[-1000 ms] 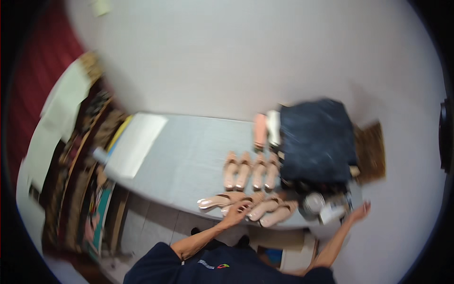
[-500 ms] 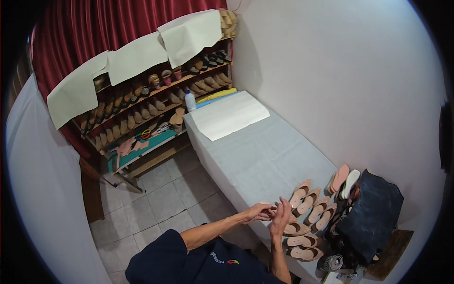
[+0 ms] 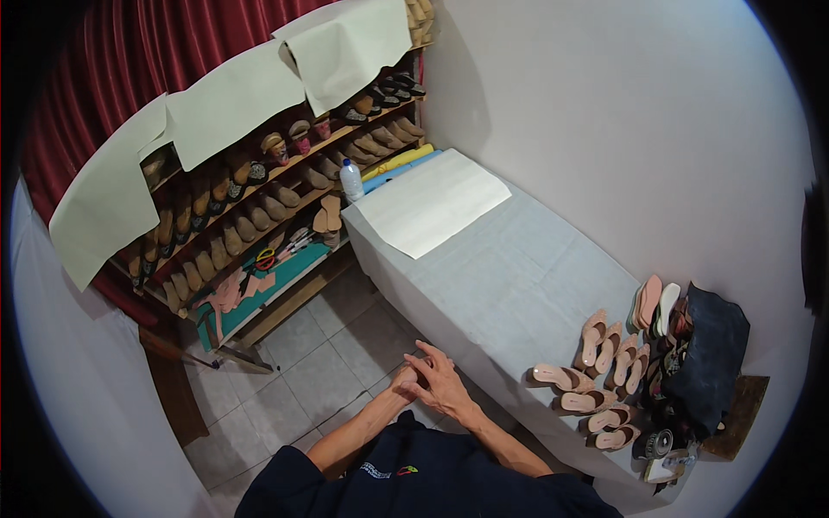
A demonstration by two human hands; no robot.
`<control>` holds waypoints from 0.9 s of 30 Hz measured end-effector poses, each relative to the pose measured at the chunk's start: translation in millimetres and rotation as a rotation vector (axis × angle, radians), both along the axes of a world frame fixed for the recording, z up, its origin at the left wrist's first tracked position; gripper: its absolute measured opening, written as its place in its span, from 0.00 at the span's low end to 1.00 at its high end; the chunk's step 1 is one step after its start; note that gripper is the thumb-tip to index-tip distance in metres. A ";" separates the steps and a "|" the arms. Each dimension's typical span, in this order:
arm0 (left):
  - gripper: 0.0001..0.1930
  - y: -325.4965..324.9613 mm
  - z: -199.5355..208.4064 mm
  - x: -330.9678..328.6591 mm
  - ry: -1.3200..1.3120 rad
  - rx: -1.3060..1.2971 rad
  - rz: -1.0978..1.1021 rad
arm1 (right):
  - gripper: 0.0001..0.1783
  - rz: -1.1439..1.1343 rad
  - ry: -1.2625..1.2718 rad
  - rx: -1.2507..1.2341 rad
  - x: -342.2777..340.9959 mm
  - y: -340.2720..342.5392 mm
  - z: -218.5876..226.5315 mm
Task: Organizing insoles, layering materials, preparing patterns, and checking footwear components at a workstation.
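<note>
My left hand (image 3: 401, 382) and my right hand (image 3: 441, 388) meet in front of my body, beside the long edge of the table. The right one lies partly over the left, its fingers stretched out and apart, with nothing seen in them. Most of the left hand's fingers are hidden behind it. To the right, several beige pointed mules (image 3: 587, 401) stand grouped on the cloth-covered table (image 3: 527, 259). The mule nearest my hands (image 3: 557, 377) lies near the table's edge, apart from them.
A white sheet (image 3: 436, 207) and a bottle (image 3: 351, 180) are at the table's far end. Dark material (image 3: 708, 350), insoles (image 3: 649, 302) and a round tin (image 3: 658, 444) crowd the right end. Shoe racks (image 3: 250, 194) stand at left, above a green shelf (image 3: 268, 289) holding scissors (image 3: 265, 258).
Both hands have drawn back leftward, away from the nearest mule and the table edge, and now overlap. The view has shifted; the mules look unmoved on the table.
</note>
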State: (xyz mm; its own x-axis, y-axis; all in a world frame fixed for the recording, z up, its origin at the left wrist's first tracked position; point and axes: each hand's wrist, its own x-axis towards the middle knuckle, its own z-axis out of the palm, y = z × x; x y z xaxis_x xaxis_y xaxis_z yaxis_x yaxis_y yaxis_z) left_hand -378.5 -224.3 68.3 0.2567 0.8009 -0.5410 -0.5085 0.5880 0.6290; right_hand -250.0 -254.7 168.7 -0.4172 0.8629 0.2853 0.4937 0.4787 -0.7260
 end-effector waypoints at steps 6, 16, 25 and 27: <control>0.21 10.0 -54.3 -76.9 -0.134 0.144 0.296 | 0.34 0.104 -0.014 0.002 -79.2 25.1 -21.4; 0.43 41.5 73.2 -91.1 0.143 0.293 0.394 | 0.45 0.033 0.762 -0.729 -165.9 112.9 -59.2; 0.47 108.0 -51.0 -192.8 0.057 -0.113 0.490 | 0.54 0.075 0.619 -0.998 -244.0 130.3 -65.5; 0.46 108.2 -103.5 -192.4 0.352 -0.102 0.404 | 0.53 0.095 0.675 -1.023 -250.5 145.7 -114.7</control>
